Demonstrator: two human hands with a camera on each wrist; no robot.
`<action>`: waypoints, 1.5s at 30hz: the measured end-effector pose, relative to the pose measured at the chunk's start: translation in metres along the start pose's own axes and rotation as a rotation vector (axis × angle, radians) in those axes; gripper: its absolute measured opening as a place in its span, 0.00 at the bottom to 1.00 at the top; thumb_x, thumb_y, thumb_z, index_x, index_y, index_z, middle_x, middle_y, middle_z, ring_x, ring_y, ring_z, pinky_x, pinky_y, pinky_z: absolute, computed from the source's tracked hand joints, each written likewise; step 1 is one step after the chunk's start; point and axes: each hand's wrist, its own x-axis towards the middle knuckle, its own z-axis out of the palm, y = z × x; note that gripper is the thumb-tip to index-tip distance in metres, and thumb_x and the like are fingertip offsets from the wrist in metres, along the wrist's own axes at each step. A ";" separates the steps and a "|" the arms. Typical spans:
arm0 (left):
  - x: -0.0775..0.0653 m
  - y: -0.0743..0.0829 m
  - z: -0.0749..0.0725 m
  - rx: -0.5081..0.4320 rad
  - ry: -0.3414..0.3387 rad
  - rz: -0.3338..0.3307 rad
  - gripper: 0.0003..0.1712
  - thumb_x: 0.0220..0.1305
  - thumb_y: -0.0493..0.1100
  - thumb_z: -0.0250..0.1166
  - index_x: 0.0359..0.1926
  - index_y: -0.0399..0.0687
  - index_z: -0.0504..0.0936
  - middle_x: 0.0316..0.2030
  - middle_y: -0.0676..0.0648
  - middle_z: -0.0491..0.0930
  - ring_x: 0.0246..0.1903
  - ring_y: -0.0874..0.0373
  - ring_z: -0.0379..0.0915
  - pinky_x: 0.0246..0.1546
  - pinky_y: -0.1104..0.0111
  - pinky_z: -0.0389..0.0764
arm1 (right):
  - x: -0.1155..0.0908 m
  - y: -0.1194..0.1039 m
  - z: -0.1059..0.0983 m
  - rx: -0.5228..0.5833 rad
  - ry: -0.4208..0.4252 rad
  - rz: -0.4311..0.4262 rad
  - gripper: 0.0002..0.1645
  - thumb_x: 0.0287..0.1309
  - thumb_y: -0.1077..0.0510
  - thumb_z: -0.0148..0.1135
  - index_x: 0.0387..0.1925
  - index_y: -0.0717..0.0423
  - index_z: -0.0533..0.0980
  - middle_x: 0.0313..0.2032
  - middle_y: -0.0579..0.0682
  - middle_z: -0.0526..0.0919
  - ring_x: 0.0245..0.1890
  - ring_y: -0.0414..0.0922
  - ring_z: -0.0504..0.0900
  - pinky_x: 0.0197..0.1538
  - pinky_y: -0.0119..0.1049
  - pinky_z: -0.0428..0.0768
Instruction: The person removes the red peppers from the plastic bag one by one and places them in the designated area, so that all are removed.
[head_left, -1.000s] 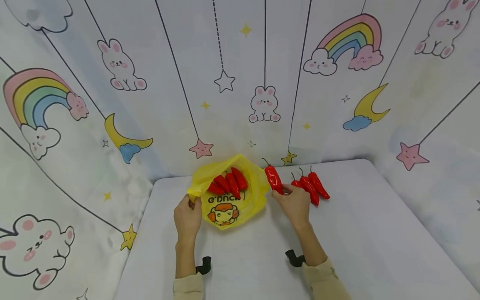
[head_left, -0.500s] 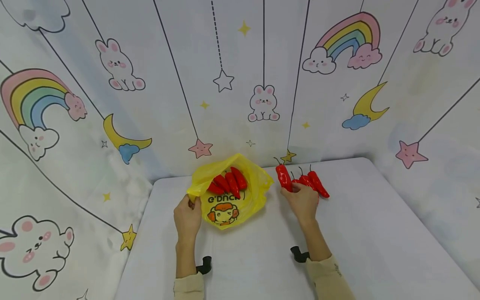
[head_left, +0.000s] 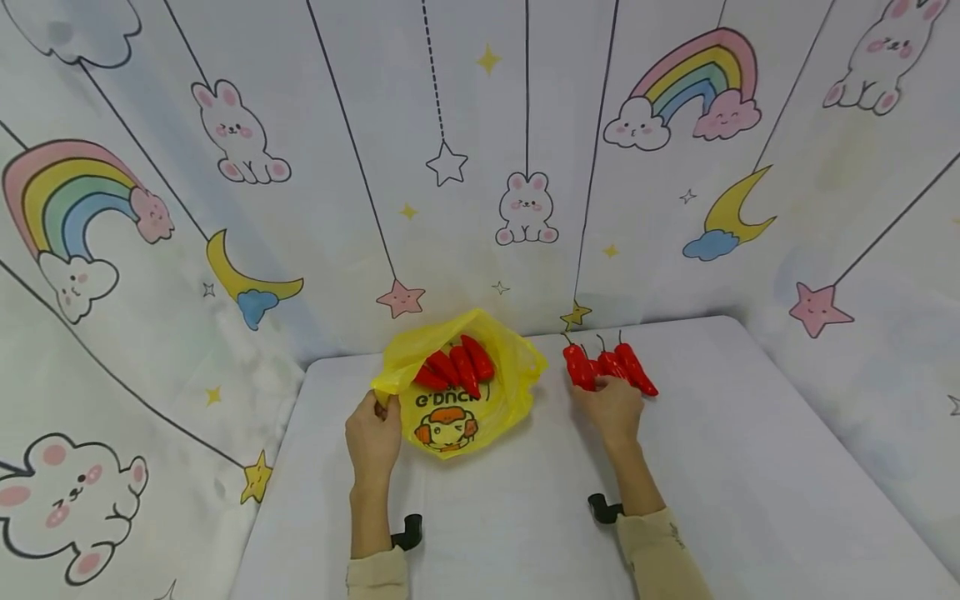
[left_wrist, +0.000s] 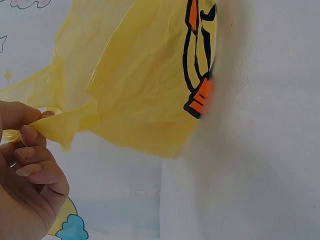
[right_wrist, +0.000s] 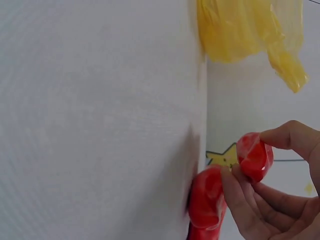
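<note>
My left hand (head_left: 372, 440) pinches the left edge of a yellow plastic bag (head_left: 517, 400), its thumb and forefinger on a twisted corner in the left wrist view. The bag's mouth gapes, with several red chili peppers (head_left: 465, 371) inside and a cartoon print on its film. My right hand (head_left: 613, 410) pinches the lower end of another red chili pepper (head_left: 577, 367), stem pointing up and away. In the right wrist view that held pepper (right_wrist: 254, 156) sits between thumb and fingers. Close beside it on the right lie more red peppers (head_left: 633, 369), partly hidden by the hand.
The white table (head_left: 495, 525) reaches back to a white wall cloth (head_left: 457, 242) printed with rabbits, rainbows and stars. Both peppers and bag lie near the table's back edge. A black wrist mount (head_left: 408, 532) juts inward from the left wrist, another (head_left: 602, 508) from the right.
My right hand has moved right and slightly down with the pinched pepper, away from the bag to beside the other peppers. My left hand has stayed on the bag's edge.
</note>
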 end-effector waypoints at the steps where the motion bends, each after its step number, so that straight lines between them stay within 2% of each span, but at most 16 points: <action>1: 0.000 0.000 0.000 0.001 0.002 0.002 0.12 0.73 0.41 0.64 0.30 0.42 0.77 0.20 0.48 0.69 0.19 0.55 0.63 0.19 0.67 0.64 | 0.000 0.002 0.001 0.000 -0.007 0.004 0.30 0.57 0.48 0.75 0.52 0.69 0.83 0.38 0.63 0.89 0.37 0.57 0.85 0.38 0.49 0.87; 6: -0.001 -0.001 -0.001 0.001 0.004 0.008 0.12 0.73 0.41 0.64 0.31 0.41 0.78 0.20 0.48 0.69 0.19 0.55 0.63 0.19 0.68 0.64 | 0.001 0.012 0.005 -0.007 -0.027 0.017 0.25 0.57 0.49 0.74 0.44 0.68 0.85 0.32 0.60 0.89 0.35 0.56 0.84 0.34 0.44 0.86; 14: -0.001 0.000 -0.002 0.002 0.003 0.011 0.12 0.73 0.40 0.64 0.31 0.42 0.78 0.20 0.48 0.69 0.19 0.55 0.63 0.19 0.68 0.64 | 0.003 0.015 0.007 -0.039 -0.006 -0.016 0.21 0.56 0.48 0.75 0.34 0.65 0.85 0.24 0.55 0.86 0.29 0.53 0.81 0.29 0.42 0.83; 18: -0.001 0.000 -0.003 -0.002 0.006 0.010 0.11 0.73 0.40 0.64 0.31 0.41 0.78 0.19 0.48 0.69 0.19 0.55 0.63 0.19 0.68 0.64 | 0.003 0.017 0.009 -0.052 -0.013 -0.013 0.22 0.56 0.48 0.76 0.37 0.66 0.86 0.27 0.57 0.88 0.32 0.55 0.83 0.32 0.46 0.86; 23: -0.002 0.000 -0.004 -0.024 0.014 0.020 0.12 0.73 0.40 0.64 0.31 0.41 0.78 0.19 0.48 0.69 0.18 0.55 0.63 0.17 0.68 0.64 | 0.004 0.022 0.011 -0.061 -0.010 -0.034 0.25 0.55 0.49 0.78 0.44 0.68 0.86 0.36 0.62 0.89 0.41 0.60 0.85 0.42 0.53 0.86; 29: -0.002 0.000 -0.004 -0.031 0.014 0.028 0.12 0.74 0.40 0.64 0.30 0.42 0.78 0.19 0.49 0.68 0.18 0.55 0.63 0.17 0.68 0.63 | 0.005 0.026 0.009 -0.060 0.008 0.001 0.25 0.55 0.51 0.80 0.46 0.66 0.86 0.38 0.62 0.89 0.42 0.60 0.84 0.45 0.54 0.85; 37: -0.002 0.001 -0.005 -0.037 0.013 0.016 0.13 0.74 0.40 0.63 0.30 0.42 0.77 0.19 0.48 0.68 0.18 0.55 0.63 0.17 0.68 0.63 | 0.006 0.028 0.007 -0.181 -0.001 0.051 0.23 0.51 0.46 0.81 0.37 0.62 0.87 0.31 0.58 0.88 0.37 0.58 0.84 0.35 0.49 0.82; 41: -0.002 0.000 -0.006 -0.032 0.009 0.007 0.12 0.74 0.40 0.63 0.30 0.42 0.78 0.19 0.48 0.68 0.18 0.55 0.63 0.17 0.69 0.64 | 0.007 0.027 0.006 -0.197 -0.028 0.083 0.22 0.51 0.45 0.81 0.33 0.61 0.87 0.28 0.55 0.87 0.39 0.57 0.82 0.33 0.46 0.79; 45: -0.001 0.000 -0.005 -0.030 -0.003 0.001 0.11 0.74 0.41 0.64 0.32 0.41 0.78 0.20 0.48 0.69 0.19 0.55 0.63 0.18 0.69 0.64 | 0.008 0.028 0.005 -0.188 -0.040 0.094 0.24 0.50 0.44 0.82 0.33 0.62 0.87 0.29 0.56 0.87 0.42 0.59 0.81 0.34 0.46 0.79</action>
